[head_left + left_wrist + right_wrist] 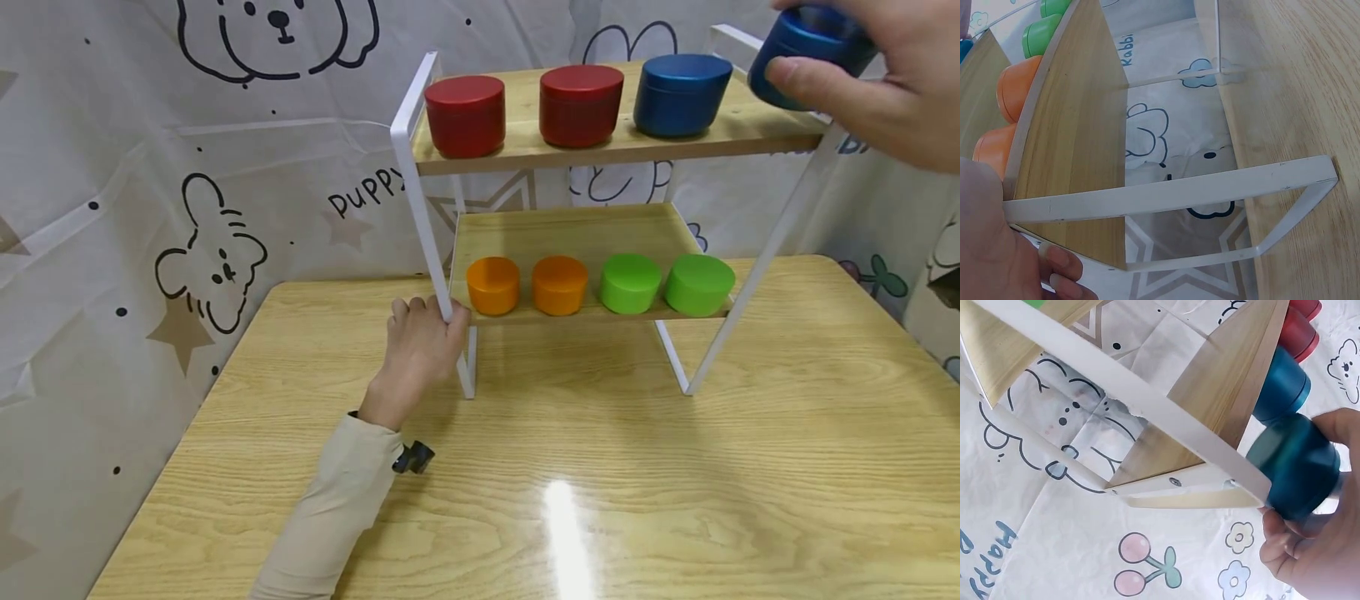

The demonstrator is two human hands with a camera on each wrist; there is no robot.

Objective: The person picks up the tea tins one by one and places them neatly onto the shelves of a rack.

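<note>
A two-tier shelf with a white metal frame and wooden boards stands on the table. My left hand grips its left post at the lower board, fingers curled around the frame. At the upper right, my right hand holds a blue round tin by its sides, close over the right end of the top board. On that board stand two red tins and another blue tin. The lower board carries two orange tins and two green tins.
The wooden table extends in front of and beside the shelf. Behind it hangs a white cloth printed with cartoon animals, stars and words. A small black device is worn at the left wrist.
</note>
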